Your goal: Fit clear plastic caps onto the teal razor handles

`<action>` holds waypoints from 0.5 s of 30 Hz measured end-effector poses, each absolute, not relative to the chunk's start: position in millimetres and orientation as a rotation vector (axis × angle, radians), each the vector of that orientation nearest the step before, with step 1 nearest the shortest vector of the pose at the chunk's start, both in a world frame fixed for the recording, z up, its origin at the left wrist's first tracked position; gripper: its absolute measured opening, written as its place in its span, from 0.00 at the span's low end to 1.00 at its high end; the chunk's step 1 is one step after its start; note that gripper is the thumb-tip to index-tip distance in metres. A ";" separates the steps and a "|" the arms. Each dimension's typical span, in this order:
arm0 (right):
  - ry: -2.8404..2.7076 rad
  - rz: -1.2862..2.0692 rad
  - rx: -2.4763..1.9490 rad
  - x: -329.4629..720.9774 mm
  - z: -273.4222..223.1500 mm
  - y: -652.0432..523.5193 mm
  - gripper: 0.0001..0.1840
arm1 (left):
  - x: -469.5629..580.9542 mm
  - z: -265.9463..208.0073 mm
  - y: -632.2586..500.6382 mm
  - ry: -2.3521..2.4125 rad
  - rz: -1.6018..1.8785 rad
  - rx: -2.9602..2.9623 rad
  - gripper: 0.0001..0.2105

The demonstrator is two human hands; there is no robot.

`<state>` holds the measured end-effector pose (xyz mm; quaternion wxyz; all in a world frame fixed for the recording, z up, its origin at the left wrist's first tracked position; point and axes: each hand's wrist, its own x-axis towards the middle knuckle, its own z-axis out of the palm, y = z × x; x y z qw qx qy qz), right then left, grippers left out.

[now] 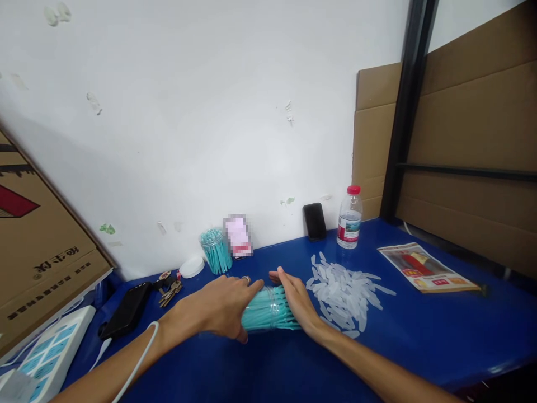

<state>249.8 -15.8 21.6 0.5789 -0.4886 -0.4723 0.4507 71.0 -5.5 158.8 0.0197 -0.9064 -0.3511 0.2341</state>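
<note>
A clear plastic jar (pixel 273 307) packed with thin teal sticks lies on its side on the blue table, between my two hands. My left hand (pixel 232 305) wraps round its left end, thumb below and fingers over the top; a ring shows on one finger. Against the right end, where the stick ends stick out, my right hand (pixel 297 299) rests its flat palm, fingers stretched out. Just right of that hand spreads a pile of small translucent white plastic pieces (pixel 346 291). Another jar of teal sticks (pixel 216 252) stands upright near the wall, beside a round white lid (pixel 192 267).
A phone with a lit screen (pixel 238 236) and a black device (pixel 314 221) lean on the wall. Right stands a water bottle (pixel 349 221), then a printed packet (pixel 428 267). Left are keys (pixel 170 292), a black power bank (pixel 128 309) with cable, and a power strip (pixel 56 350).
</note>
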 end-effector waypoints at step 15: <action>-1.135 0.986 -1.170 248.3 9.3 -12.1 0.32 | 77.7 156.5 -16.6 -0.794 0.694 -2.562 0.50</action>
